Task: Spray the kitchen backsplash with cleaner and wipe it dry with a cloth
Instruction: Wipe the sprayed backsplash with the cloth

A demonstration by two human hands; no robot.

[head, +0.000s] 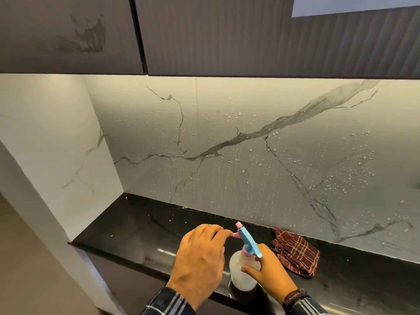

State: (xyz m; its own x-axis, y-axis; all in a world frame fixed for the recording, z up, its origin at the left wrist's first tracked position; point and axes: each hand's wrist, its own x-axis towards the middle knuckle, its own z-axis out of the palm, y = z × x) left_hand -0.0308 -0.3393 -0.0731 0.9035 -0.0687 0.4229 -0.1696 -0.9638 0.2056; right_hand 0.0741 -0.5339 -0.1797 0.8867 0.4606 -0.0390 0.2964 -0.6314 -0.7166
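The spray bottle (242,275) sits close to the front edge of the worktop (136,228), so a hard tug on its pink trigger could twist it in the grip and throw cleaner onto the worktop or the cloth (295,253) lying just behind, leaving that too damp to dry anything. Farther back, droplets beading on the backsplash (250,178) may run down to the seam if wiping waits. The left hand (200,253) arches over, its fingers (223,234) curled, pinching the trigger; the right hand (270,273) wraps the bottle's shoulder, thumb in front
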